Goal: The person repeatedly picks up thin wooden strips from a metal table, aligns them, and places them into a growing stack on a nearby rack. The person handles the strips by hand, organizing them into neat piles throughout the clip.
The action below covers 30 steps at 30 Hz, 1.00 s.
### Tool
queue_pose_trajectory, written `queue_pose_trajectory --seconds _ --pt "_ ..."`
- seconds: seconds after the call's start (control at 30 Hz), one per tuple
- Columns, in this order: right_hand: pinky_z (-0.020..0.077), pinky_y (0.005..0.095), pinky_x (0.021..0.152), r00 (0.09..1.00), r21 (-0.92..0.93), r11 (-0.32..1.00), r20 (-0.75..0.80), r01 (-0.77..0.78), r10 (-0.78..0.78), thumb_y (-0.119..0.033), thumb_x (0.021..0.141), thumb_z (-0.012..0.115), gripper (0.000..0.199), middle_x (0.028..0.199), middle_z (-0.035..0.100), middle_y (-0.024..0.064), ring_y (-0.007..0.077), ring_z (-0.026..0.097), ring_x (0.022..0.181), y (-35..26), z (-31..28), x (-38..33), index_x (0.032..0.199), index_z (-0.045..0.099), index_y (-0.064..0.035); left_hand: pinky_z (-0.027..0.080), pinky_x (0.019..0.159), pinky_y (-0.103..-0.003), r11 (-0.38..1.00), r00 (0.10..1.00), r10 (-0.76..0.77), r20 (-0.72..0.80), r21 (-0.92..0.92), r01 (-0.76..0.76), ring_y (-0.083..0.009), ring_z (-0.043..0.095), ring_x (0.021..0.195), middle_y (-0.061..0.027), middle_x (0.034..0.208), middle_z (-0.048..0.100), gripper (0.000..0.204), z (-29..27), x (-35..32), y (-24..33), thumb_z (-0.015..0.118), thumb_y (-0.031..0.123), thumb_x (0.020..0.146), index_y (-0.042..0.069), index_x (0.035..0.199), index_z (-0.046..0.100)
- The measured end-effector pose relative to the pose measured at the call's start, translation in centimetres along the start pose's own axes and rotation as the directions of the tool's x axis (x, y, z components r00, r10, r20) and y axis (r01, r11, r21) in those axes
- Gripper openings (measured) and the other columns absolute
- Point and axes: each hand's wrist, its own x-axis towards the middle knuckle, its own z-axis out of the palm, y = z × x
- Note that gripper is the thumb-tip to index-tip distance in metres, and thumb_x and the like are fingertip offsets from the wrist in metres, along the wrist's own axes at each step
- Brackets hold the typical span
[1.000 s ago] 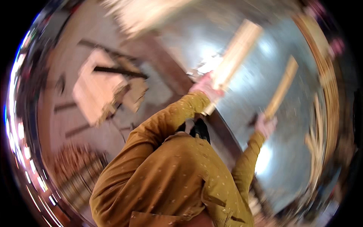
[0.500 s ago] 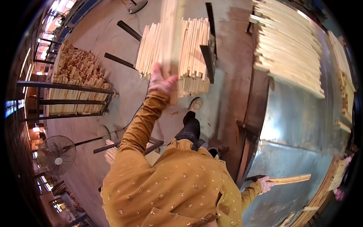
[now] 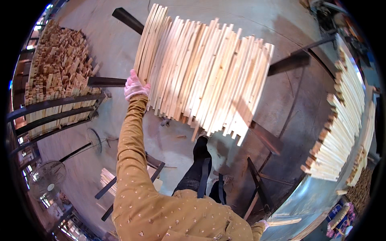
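Observation:
Far out at the left edge of a stack of pale wooden strips (image 3: 201,72), my left hand (image 3: 136,85), apparently in a pale pink glove, is closed round the near end of a small bundle of strips (image 3: 151,42). The bundle lies along the stack's left side, slightly farther out than the other strips. My right hand (image 3: 263,225), low at the right and partly hidden by my sleeve, grips a single wooden strip (image 3: 286,222) over the metal tabletop (image 3: 307,201).
Dark metal posts (image 3: 128,21) bracket the stack. More strips (image 3: 337,136) lie in a row on the metal table at right. A rack of cut wood pieces (image 3: 60,64) stands at left, above a floor fan (image 3: 49,176). A person in patterned clothing (image 3: 339,219) is at lower right.
My left hand has moved left and lowered its strips onto the stack's left side. My view has turned, bringing the stack nearer the centre. The right hand still holds its strip.

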Motion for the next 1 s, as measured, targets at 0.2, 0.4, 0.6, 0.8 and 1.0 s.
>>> queue_pose_trajectory --seconds 0.2,0.4,0.6,0.8,1.0 --pt "0.0531 0.0418 0.093 0.915 -0.915 0.059 0.392 0.399 -0.096 -0.042 0.086 0.066 0.037 0.116 0.071 0.0068 0.0243 0.067 0.109 -2.4 0.4 4.2 0.111 0.072 -0.0151 0.046 0.102 -0.045 0.989 0.986 0.139 0.093 -0.056 -0.134 -0.0384 0.055 0.118 -0.0216 0.132 0.053 0.094 6.3 3.7 -3.6 0.079 0.04 0.076 0.01 0.15 0.029" --pt "0.0537 0.0418 0.092 0.957 -0.726 0.624 0.251 0.287 -0.148 -0.04 0.082 0.072 0.04 0.115 0.071 0.0091 0.0266 0.068 0.105 -3.9 1.2 0.6 0.111 0.071 -0.0119 0.039 0.11 -0.046 0.901 0.956 0.233 -0.175 -0.332 -0.281 -0.0384 0.046 0.132 -0.0243 0.142 0.048 0.09 11.6 2.6 -4.8 0.078 0.035 0.079 0.005 0.15 0.032" --pt "0.0545 0.0428 0.091 0.989 -0.32 0.937 0.097 0.136 -0.111 -0.034 0.082 0.072 0.043 0.116 0.069 0.0136 0.0316 0.067 0.104 -3.1 0.2 -2.1 0.116 0.066 -0.0077 0.038 0.11 -0.045 0.815 0.999 -0.022 0.028 -0.578 0.034 -0.0388 0.048 0.131 -0.0249 0.141 0.049 0.078 12.4 3.9 -4.0 0.063 0.044 0.089 0.0 0.147 0.035" --pt "0.0541 0.0441 0.092 0.944 -0.448 0.832 0.117 0.328 -0.31 -0.028 0.083 0.071 0.049 0.12 0.065 0.019 0.0364 0.065 0.105 -0.5 -0.9 -2.6 0.124 0.059 -0.0037 0.041 0.103 -0.052 0.985 0.986 -0.161 0.046 0.065 0.158 -0.0348 0.054 0.124 -0.019 0.137 0.053 0.072 12.3 3.6 -1.1 0.05 0.056 0.092 0.008 0.144 0.038" --pt "0.0467 0.0447 0.099 0.273 -0.619 -0.1 0.479 0.779 -0.834 -0.032 0.092 0.051 0.035 0.115 0.065 0.0117 0.0285 0.057 0.116 10.4 -5.7 -2.9 0.114 0.065 -0.0083 0.056 0.062 -0.034 0.977 0.98 0.183 -0.081 0.123 -0.172 -0.0246 0.067 0.087 -0.0057 0.104 0.063 0.035 5.2 -3.1 9.3 0.05 0.039 0.095 0.009 0.107 0.061"
